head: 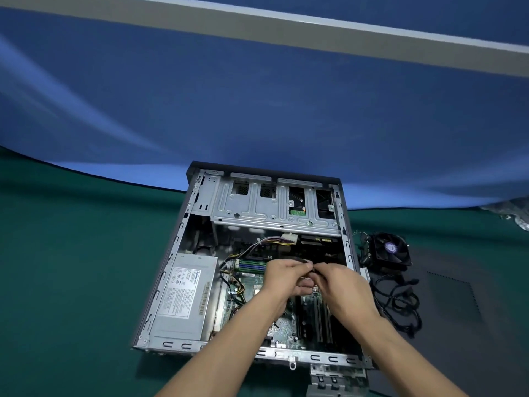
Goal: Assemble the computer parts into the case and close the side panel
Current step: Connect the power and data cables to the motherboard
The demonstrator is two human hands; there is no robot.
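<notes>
The open computer case (335,357) lies on its side at the lower centre of the frame on a green table cover (71,267), with its side panel off, so the task looks well short of finished. Already inside are the power supply (183,299) at the lower left of the case, the motherboard (286,328) with memory sticks (252,266) seated, and the metal drive cage (257,207) along the far edge. Over the middle of the board, the left hand (282,279) and right hand (343,285) meet, fingertips pinched together on a thin black cable (297,259); which connector it carries is too small to tell. To the right of the case, the CPU cooler fan (388,249) sits outside, with loose black cables (398,299) just below it on a dark sheet that may be the side panel (458,296). By this showing, the cooler, remaining cabling and panel closing are all left to do.
</notes>
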